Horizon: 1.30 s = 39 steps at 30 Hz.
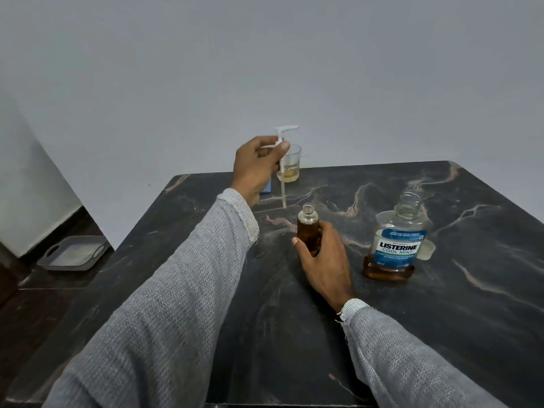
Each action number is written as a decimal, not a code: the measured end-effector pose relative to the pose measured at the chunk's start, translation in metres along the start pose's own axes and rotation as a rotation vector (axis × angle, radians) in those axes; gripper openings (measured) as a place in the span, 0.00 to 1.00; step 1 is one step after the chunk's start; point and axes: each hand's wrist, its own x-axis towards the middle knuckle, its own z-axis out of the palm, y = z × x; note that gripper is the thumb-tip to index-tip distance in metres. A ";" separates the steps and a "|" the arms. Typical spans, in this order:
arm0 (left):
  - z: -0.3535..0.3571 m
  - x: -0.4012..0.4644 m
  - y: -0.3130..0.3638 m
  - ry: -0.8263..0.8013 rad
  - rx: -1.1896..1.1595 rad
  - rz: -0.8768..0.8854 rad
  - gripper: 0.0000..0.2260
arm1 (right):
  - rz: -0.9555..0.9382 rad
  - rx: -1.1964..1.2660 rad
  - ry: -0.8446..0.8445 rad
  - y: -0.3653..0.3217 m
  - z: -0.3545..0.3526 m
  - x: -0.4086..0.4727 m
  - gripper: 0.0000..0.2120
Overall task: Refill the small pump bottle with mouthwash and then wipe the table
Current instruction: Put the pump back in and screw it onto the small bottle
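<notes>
The left hand (259, 166), just above the middle of the frame, pinches a white pump head (77, 131) with its long dip tube hanging down, held in the air above the far edge of the dark marbled surface (441, 334). The tube's lower end hangs just above the surface, to the upper left of the small bottle. The right hand (326, 260), near the centre of the frame, grips the small pump bottle (308, 228) around its lower body; the bottle stands upright on the surface, its neck open, filled with amber liquid almost to the shoulder.

To the right of it, apart from the hand, stands the mouthwash bottle (397, 240), uncapped, with a blue label and a shallow layer of amber liquid at the bottom. A clear cap (426, 250) lies just beside it on the right. Behind the left hand, a drinking glass (290, 167) with a little yellowish liquid stands at the far edge, and a blue object (61, 188) shows partly under the wrist. A grey tray (73, 253) lies on the floor at the left of the frame.
</notes>
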 end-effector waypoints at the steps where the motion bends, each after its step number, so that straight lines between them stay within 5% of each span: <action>1: 0.004 -0.002 0.008 -0.018 -0.034 0.025 0.09 | 0.002 0.001 -0.001 0.000 0.000 0.000 0.25; 9: 0.024 -0.019 0.022 -0.072 -0.163 0.098 0.06 | 0.018 -0.005 -0.017 -0.002 -0.001 0.000 0.26; 39: 0.019 -0.076 -0.065 -0.175 0.080 0.110 0.12 | -0.034 -0.050 0.013 -0.002 0.001 -0.002 0.25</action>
